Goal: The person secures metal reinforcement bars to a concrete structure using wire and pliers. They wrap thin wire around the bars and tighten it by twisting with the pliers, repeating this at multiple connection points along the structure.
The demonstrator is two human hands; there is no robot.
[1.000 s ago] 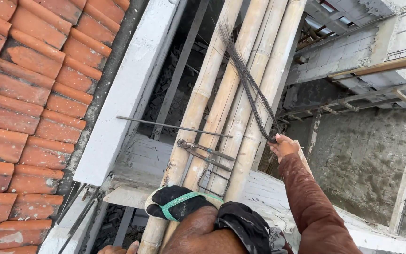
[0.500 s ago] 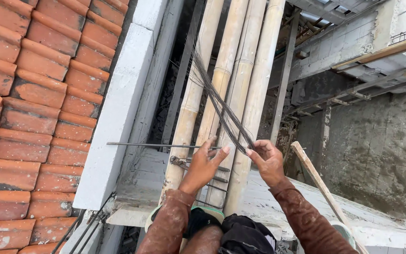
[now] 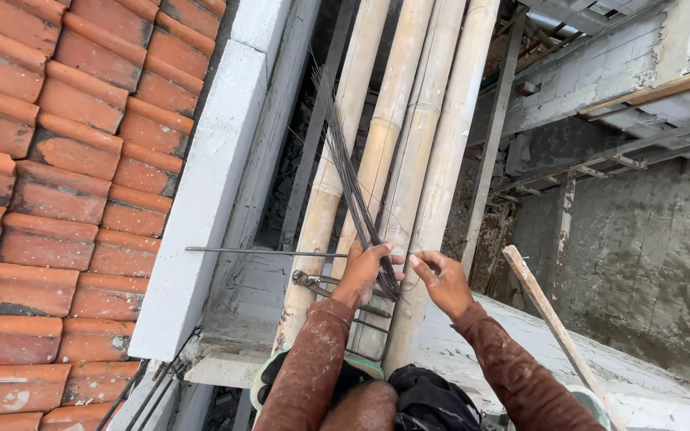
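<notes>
My left hand (image 3: 365, 271) grips a bundle of thin dark wires (image 3: 345, 172) that fans up and away over several bamboo poles (image 3: 409, 152). My right hand (image 3: 442, 279) is just to the right of it, fingertips pinching at a fine wire strand near the bundle's lower end. Both arms wear brown sleeves. A thin steel rod (image 3: 257, 252) lies across the poles under my left hand, and pliers (image 3: 313, 281) rest on the poles beside my left wrist.
Red clay roof tiles (image 3: 49, 175) fill the left, edged by a white concrete beam (image 3: 209, 175). Right of the poles is a deep drop to grey concrete walls (image 3: 640, 263). A wooden plank (image 3: 549, 319) leans at the right. My shoes (image 3: 361, 375) stand on the poles below.
The wire bundle has swung from leaning right to leaning left and now stands steeper. My left hand has closed around it, and my right hand has come in close beside it.
</notes>
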